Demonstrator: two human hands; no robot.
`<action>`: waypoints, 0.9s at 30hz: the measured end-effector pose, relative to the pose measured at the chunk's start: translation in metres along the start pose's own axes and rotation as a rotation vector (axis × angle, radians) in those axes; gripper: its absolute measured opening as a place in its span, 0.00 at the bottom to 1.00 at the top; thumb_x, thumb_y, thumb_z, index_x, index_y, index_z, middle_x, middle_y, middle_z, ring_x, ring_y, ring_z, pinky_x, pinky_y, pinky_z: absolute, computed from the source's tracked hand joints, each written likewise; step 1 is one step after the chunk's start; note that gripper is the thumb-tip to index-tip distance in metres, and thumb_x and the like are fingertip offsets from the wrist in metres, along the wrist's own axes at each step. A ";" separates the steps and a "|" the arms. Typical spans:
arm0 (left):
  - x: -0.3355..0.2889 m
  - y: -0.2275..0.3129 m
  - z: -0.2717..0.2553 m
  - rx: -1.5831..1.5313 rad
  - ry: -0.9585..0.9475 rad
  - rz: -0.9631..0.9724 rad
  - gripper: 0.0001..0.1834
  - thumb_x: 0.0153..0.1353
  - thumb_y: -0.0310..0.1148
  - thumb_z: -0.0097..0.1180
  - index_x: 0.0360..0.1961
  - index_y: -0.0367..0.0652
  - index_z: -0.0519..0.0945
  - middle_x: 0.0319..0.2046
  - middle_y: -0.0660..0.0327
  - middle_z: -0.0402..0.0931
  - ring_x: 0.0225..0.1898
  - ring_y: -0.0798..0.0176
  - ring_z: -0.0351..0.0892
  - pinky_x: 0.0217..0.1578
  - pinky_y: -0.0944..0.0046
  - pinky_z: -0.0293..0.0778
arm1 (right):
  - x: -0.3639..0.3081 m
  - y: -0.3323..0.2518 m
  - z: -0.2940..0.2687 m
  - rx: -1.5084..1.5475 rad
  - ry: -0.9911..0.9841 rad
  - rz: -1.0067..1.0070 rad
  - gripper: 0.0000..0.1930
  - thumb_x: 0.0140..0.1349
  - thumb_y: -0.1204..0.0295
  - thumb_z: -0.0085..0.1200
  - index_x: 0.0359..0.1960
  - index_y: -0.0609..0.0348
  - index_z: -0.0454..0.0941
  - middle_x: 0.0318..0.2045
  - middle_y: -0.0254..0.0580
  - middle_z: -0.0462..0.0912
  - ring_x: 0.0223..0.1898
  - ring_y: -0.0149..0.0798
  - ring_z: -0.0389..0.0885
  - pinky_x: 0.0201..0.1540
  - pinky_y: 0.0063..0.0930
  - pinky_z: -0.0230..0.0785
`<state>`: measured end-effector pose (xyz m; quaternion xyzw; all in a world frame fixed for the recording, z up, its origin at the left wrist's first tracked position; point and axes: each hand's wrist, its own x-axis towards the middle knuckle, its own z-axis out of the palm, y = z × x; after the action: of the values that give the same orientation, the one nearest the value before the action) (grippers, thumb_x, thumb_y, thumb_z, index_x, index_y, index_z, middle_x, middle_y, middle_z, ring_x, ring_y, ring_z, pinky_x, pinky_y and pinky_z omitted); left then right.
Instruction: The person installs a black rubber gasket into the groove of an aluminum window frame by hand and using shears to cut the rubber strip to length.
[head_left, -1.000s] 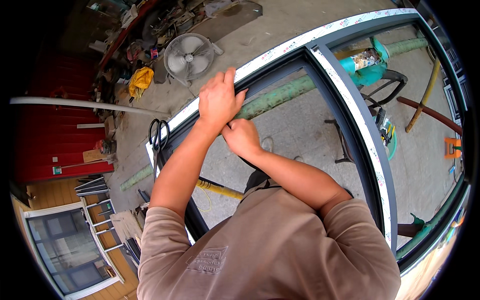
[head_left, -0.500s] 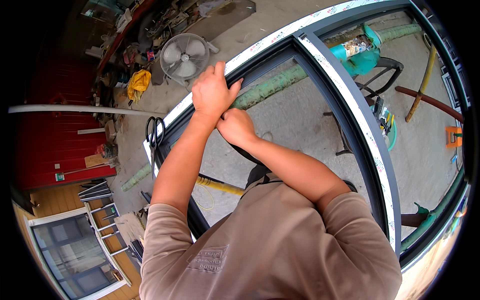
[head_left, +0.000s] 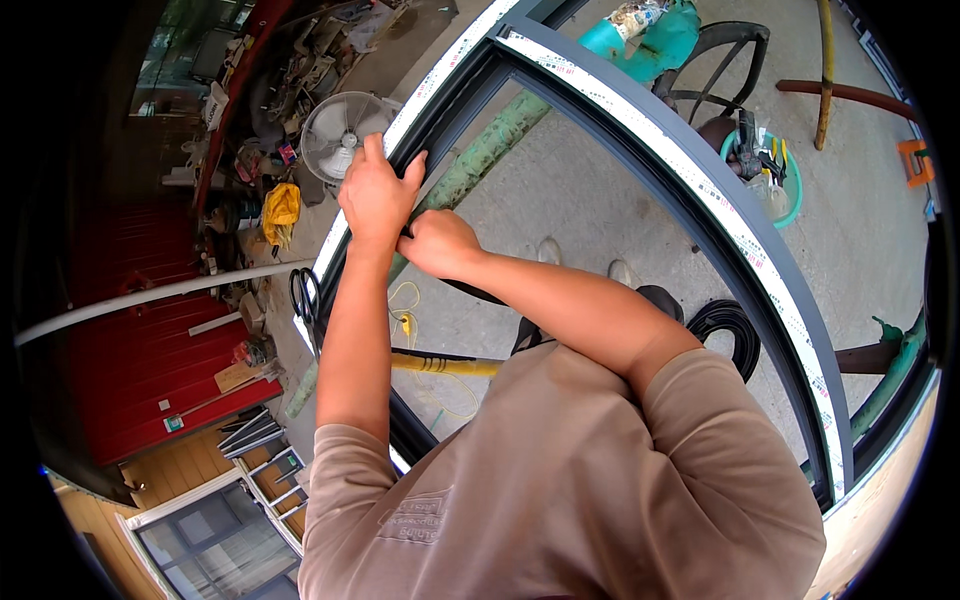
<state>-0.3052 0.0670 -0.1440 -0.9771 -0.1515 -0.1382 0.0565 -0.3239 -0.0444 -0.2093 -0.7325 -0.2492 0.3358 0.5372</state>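
A large dark-grey window frame (head_left: 690, 185) with white printed protective film lies across supports in front of me. My left hand (head_left: 378, 195) grips its left bar, fingers over the outer edge and thumb extended along the inner side. Just below, close to the left wrist, my right hand (head_left: 440, 243) is closed in a fist on a black flexible strip (head_left: 472, 291). The strip runs from the fist under my right forearm toward my body. Black-handled scissors (head_left: 303, 288) sit at the frame's left corner; their blades are hard to make out.
Below the frame run a worn green pole (head_left: 490, 145) and a yellow pole (head_left: 450, 366). A black coil (head_left: 728, 335) lies on the floor. To the right stands a turquoise basin (head_left: 790, 185) with tools. A round fan (head_left: 345, 135) stands beyond the left bar.
My view has shifted, so the frame and both hands appear farther left. Both hands keep much the same hold. The black coil and the basin now show more fully.
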 end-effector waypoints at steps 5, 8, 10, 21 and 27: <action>0.007 -0.033 -0.020 -0.202 -0.234 0.213 0.47 0.57 0.26 0.71 0.79 0.37 0.67 0.68 0.35 0.78 0.70 0.29 0.78 0.69 0.41 0.75 | -0.001 0.000 -0.006 0.000 0.003 -0.003 0.23 0.68 0.51 0.66 0.36 0.62 0.94 0.36 0.57 0.93 0.44 0.61 0.93 0.51 0.56 0.84; 0.007 -0.034 -0.032 -0.252 -0.347 0.208 0.51 0.57 0.25 0.70 0.82 0.36 0.62 0.73 0.35 0.75 0.75 0.31 0.74 0.74 0.44 0.70 | -0.003 0.001 -0.004 0.014 -0.015 0.007 0.24 0.68 0.49 0.67 0.37 0.62 0.94 0.37 0.57 0.93 0.45 0.60 0.93 0.52 0.55 0.85; 0.012 -0.033 -0.029 -0.248 -0.359 0.197 0.51 0.58 0.25 0.70 0.83 0.36 0.62 0.72 0.35 0.75 0.75 0.30 0.74 0.74 0.44 0.71 | -0.002 0.000 -0.007 0.023 -0.019 0.025 0.25 0.68 0.48 0.67 0.38 0.62 0.94 0.38 0.57 0.94 0.46 0.60 0.93 0.53 0.54 0.85; 0.020 -0.060 -0.028 -0.408 -0.459 0.270 0.51 0.63 0.26 0.72 0.84 0.36 0.59 0.72 0.37 0.74 0.77 0.39 0.73 0.77 0.50 0.66 | -0.013 0.001 -0.007 -0.047 0.068 -0.107 0.26 0.70 0.48 0.65 0.28 0.61 0.92 0.29 0.55 0.91 0.38 0.61 0.92 0.47 0.55 0.85; 0.020 -0.045 -0.033 -0.442 -0.505 0.198 0.51 0.64 0.29 0.73 0.85 0.40 0.60 0.72 0.38 0.74 0.75 0.41 0.74 0.76 0.52 0.67 | -0.040 -0.008 -0.024 -0.106 0.071 -0.163 0.23 0.73 0.52 0.63 0.31 0.61 0.93 0.31 0.53 0.92 0.39 0.59 0.93 0.47 0.55 0.85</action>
<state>-0.3091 0.1107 -0.1031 -0.9790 -0.0315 0.0846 -0.1827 -0.3319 -0.0855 -0.1884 -0.7484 -0.3063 0.2513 0.5319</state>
